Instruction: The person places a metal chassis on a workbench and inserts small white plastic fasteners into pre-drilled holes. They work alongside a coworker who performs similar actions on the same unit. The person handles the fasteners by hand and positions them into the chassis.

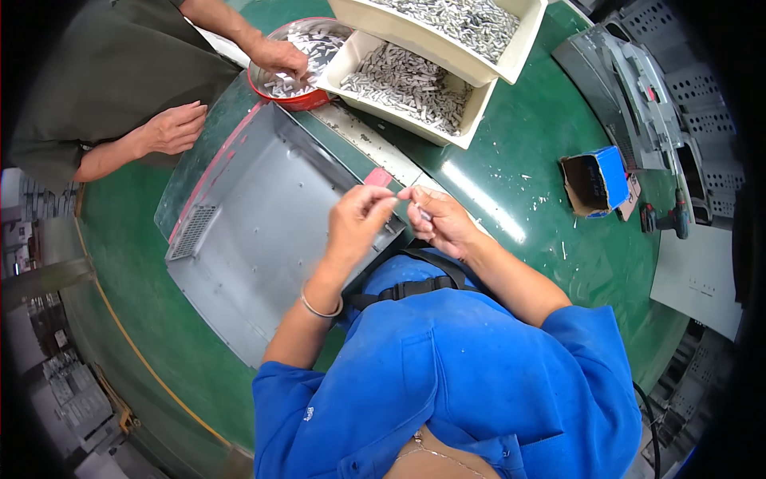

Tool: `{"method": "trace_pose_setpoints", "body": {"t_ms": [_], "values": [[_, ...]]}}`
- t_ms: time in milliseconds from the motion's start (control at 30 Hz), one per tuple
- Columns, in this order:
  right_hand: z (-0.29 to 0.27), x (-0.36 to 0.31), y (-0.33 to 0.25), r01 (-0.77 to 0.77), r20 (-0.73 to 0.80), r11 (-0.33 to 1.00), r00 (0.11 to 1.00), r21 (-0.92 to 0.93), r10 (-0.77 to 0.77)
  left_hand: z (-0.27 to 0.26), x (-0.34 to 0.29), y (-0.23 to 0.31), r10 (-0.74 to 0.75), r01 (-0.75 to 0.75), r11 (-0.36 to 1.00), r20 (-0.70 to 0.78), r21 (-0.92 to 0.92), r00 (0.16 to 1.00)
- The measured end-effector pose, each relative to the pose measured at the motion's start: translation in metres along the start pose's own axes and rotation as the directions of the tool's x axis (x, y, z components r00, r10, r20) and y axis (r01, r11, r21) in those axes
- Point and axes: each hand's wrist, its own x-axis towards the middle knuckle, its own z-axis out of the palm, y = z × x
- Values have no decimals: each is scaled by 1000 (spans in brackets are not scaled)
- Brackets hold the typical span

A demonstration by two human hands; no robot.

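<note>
My left hand (359, 223) and my right hand (444, 220) meet in front of my waist, over the near corner of a grey sheet-metal panel (255, 223). The left thumb and forefinger are pinched together; whatever lies between them is too small to make out. Curled fingers of my right hand hold a small pale piece (424, 213), while its thumb and forefinger pinch close to the left fingertips. The panel has raised edges, a perforated vent (194, 231) and several small studs. A small pink-red pad (378, 177) lies just beyond my left hand.
Two cream bins (477, 120) with many small grey-white pieces stand ahead. Beside them, a co-worker's hand (281, 57) reaches into a red-rimmed round tin (307, 101); the other hand (174, 128) hangs near the panel. Rightward are a blue box (610, 177), a power drill (670, 217) and stacked metal parts.
</note>
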Motion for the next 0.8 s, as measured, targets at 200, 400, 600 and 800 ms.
{"method": "trace_pose_setpoints", "body": {"t_ms": [200, 400, 600, 800], "values": [[14, 12, 7, 132, -64, 948, 986, -290, -157, 18, -2, 3, 105, -94, 984, -62, 152, 993], [8, 8, 0, 31, -102, 999, 994, 32, -27, -3, 1, -7, -72, -41, 901, -242, -432, 968], [-38, 12, 2, -6, -168, 961, 984, 278, 55, -31, -6, -40, -365, 366, 931, 111, 15, 924], [-52, 13, 9, 2, -239, 966, 969, 257, 62, -15, -2, -59, 223, -265, 900, 159, 345, 962]]}}
